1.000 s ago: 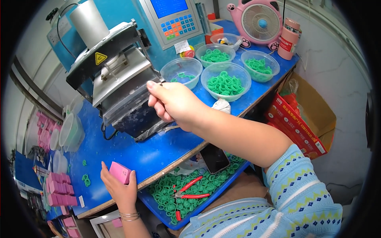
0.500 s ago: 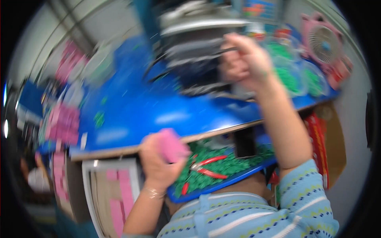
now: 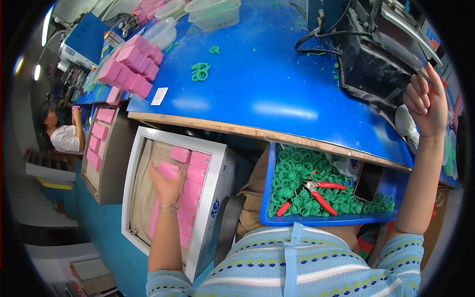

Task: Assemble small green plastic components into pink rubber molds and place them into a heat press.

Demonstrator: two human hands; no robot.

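Note:
My left hand point(image 3: 167, 187) is closed round a pink block point(image 3: 168, 170). It hangs over a white-framed box point(image 3: 132, 173) whose beige-lined inside holds more pink blocks point(image 3: 193, 189) in rows. On the right, my raised right hand point(image 3: 426, 104) has its fingers closed on a slim dark strip-like tool point(image 3: 424, 76); its exact kind is too small to tell. That hand is beside a dusty black machine box point(image 3: 371, 69). Across my lap lies a blue tray point(image 3: 341, 220) of small green ring-shaped pieces point(image 3: 292, 173), with red-handled pliers point(image 3: 316, 190) on top.
A blue table point(image 3: 237, 79) with a wooden front edge stretches ahead, carrying loose green pieces point(image 3: 200, 72) and a white label point(image 3: 159, 96). Stacked pink blocks point(image 3: 131, 64) stand at its left. A phone point(image 3: 368, 182) rests in the tray. Farther left sits another person point(image 3: 67, 133).
The view has turned left. My left hand has carried the pink block from the table edge down over the white-framed box. My right hand stays raised with the thin tool.

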